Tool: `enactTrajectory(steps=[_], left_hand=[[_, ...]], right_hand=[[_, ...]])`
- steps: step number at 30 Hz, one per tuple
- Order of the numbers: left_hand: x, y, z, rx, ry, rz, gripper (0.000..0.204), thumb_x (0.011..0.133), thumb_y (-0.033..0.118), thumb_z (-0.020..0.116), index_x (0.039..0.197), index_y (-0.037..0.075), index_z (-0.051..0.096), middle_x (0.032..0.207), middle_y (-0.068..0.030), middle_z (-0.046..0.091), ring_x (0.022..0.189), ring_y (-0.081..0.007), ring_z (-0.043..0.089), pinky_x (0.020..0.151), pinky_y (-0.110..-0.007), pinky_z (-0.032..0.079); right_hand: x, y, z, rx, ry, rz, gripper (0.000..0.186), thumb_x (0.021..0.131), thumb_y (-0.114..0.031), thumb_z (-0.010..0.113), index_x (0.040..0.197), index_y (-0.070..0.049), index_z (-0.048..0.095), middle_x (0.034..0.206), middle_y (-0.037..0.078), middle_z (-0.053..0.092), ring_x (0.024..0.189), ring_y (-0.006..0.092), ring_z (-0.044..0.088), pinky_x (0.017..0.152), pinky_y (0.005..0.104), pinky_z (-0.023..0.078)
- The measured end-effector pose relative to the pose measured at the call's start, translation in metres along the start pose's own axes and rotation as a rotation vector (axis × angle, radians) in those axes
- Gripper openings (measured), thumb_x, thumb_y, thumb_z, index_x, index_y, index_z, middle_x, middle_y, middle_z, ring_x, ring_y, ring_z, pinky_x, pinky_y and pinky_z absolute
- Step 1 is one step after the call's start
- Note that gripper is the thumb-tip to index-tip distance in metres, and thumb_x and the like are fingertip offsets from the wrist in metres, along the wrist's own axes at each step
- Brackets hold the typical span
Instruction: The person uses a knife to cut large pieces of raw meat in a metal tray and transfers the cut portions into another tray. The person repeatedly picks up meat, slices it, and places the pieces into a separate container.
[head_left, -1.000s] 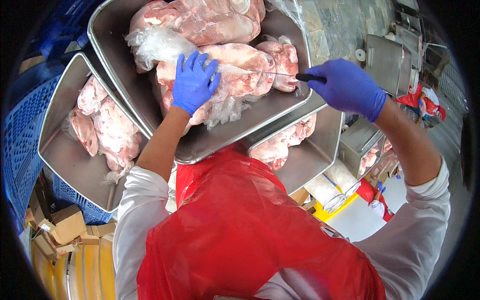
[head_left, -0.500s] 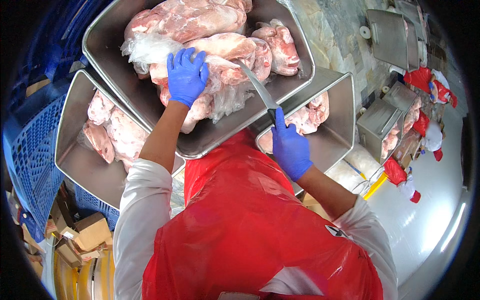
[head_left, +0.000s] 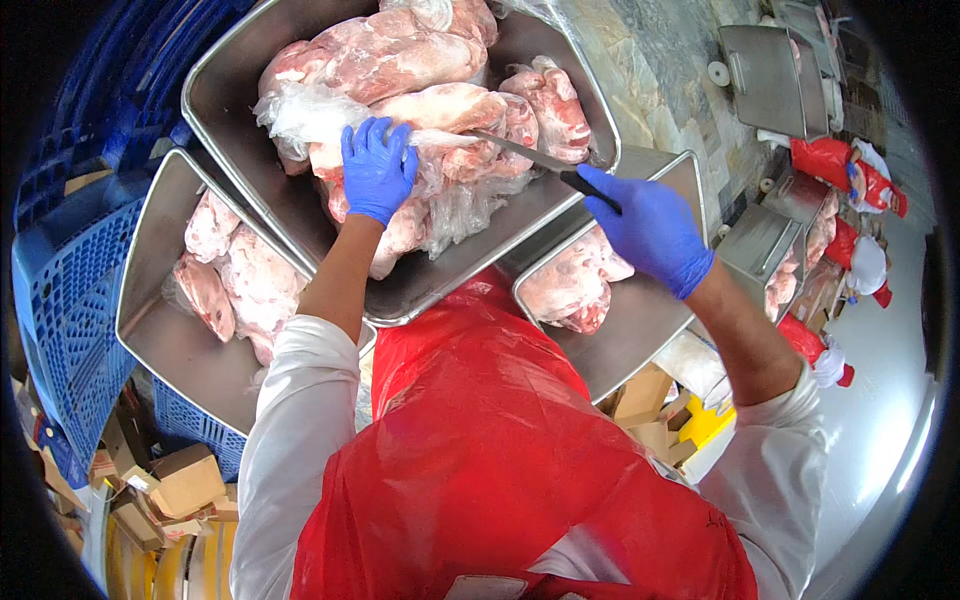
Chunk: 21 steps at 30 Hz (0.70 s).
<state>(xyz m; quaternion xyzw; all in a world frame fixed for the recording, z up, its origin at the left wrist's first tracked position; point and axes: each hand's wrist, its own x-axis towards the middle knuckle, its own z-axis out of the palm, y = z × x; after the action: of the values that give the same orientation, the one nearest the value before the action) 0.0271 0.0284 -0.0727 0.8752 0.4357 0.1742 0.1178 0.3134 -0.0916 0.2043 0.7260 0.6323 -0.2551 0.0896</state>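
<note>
Several large pieces of raw pale-pink meat (head_left: 440, 107) fill a deep metal tub (head_left: 540, 225) in front of me, with crumpled clear plastic film (head_left: 470, 212) around them. My left hand (head_left: 380, 175), in a blue glove, rests on the meat beside more bunched film (head_left: 310, 112); its fingers are stretched and slightly apart. In my right hand (head_left: 655, 230), also blue-gloved, is a black-handled knife (head_left: 535, 155), fingers wrapped round the handle. The blade points left across the tub, its tip at the meat to the right of my left hand. Whether it is cutting in, I cannot tell.
Lower metal tubs with meat stand at left (head_left: 160, 320) and right (head_left: 630, 350), partly under the main one. Blue plastic pallets (head_left: 80, 300) and cardboard boxes (head_left: 188, 480) lie to the left. Co-workers in red aprons (head_left: 830, 160) stand at far right near more metal tubs (head_left: 775, 80).
My right hand has swung up and to the right, laying the knife flatter, its tip still at the meat. My left hand stays on the meat. The view has shifted slightly.
</note>
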Motion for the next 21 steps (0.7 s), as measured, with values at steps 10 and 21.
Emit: enactTrajectory(steps=[10, 21], left_hand=[[-0.003, 0.001, 0.0, -0.045, -0.091, -0.038, 0.041, 0.092, 0.035, 0.063, 0.13, 0.018, 0.065, 0.137, -0.0155, 0.056, 0.134, -0.0375, 0.047, 0.118, -0.062, 0.027], [-0.002, 0.0, -0.002, -0.036, -0.076, -0.02, 0.04, 0.09, 0.034, 0.063, 0.127, 0.017, 0.067, 0.134, -0.0166, 0.056, 0.132, -0.0389, 0.048, 0.116, -0.062, 0.03]], right_hand=[[0.121, -0.022, -0.065, -0.149, -0.345, -0.137, 0.026, 0.093, -0.033, 0.063, 0.092, -0.01, 0.074, 0.086, 0.023, 0.07, 0.081, 0.0459, 0.068, 0.074, 0.0552, 0.055], [-0.021, -0.034, 0.075, -0.052, -0.007, 0.174, 0.048, 0.102, -0.03, 0.059, 0.149, -0.018, 0.052, 0.074, 0.021, 0.065, 0.064, 0.04, 0.066, 0.056, 0.0524, 0.052]])
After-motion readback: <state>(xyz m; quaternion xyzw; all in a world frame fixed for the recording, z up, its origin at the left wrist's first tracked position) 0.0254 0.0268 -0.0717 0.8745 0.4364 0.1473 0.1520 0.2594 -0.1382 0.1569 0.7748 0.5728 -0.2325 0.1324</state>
